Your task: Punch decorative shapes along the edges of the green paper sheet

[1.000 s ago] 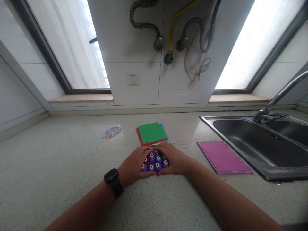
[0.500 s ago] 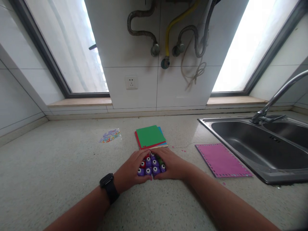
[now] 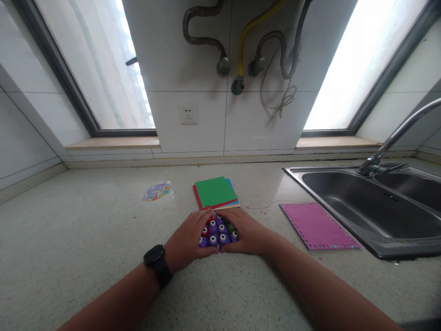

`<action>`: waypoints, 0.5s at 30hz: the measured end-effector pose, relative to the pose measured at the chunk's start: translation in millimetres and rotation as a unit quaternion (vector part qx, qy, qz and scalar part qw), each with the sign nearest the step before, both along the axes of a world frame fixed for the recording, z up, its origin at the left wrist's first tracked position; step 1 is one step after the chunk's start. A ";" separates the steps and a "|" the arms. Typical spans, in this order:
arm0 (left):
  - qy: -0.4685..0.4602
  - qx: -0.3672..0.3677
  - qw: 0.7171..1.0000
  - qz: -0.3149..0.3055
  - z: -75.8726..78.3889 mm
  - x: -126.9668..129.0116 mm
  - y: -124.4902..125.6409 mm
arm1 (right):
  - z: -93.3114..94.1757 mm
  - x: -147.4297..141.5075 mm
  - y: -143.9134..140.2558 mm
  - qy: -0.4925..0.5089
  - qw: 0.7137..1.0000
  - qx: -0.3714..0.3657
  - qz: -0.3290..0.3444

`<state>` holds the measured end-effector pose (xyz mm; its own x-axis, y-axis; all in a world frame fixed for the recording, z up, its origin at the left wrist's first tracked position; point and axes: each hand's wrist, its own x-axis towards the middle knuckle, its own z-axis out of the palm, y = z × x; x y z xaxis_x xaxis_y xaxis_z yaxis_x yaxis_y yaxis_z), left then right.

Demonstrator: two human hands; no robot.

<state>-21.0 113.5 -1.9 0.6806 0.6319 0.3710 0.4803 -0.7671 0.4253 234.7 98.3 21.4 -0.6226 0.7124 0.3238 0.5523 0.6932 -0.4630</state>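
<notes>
A tight cluster of small paper punches (image 3: 218, 231), mostly purple with a red and a green one, sits on the speckled counter (image 3: 86, 230). My left hand (image 3: 188, 239), a black watch on its wrist, cups the cluster from the left. My right hand (image 3: 246, 232) cups it from the right, and the fingertips of both hands meet over its far side. Just beyond my fingers lies a stack of coloured paper (image 3: 215, 192) with a green sheet on top.
A pink sheet with a punched border (image 3: 317, 225) lies right of my hands, beside the steel sink (image 3: 372, 207) and its tap (image 3: 396, 138). A small pile of colourful paper bits (image 3: 156, 191) lies at the left. A wall socket (image 3: 188, 114) and hoses hang behind.
My hands have stayed cupped around the punches and closed in a little more over the top. The view has shifted slightly.
</notes>
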 end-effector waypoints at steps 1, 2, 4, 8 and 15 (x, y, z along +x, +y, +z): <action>0.003 -0.001 1.000 0.000 0.6 -0.4 0.1 | -0.1 -1.0 -0.6 -0.001 1.000 0.001 0.000; 0.004 -0.001 1.000 -0.002 1.2 -1.2 0.2 | -0.2 -1.6 -1.1 0.000 1.000 0.001 0.001; -0.007 0.004 1.000 -0.009 2.1 -3.5 0.0 | -0.5 -1.1 -1.9 0.007 1.000 -0.004 0.004; -0.111 0.003 0.994 0.009 -0.4 -8.8 0.8 | 0.6 14.1 -1.6 0.044 0.999 -0.013 -0.025; -0.375 -0.105 0.913 0.126 -13.3 -39.4 38.7 | 0.8 64.5 13.1 0.128 0.982 0.012 -0.140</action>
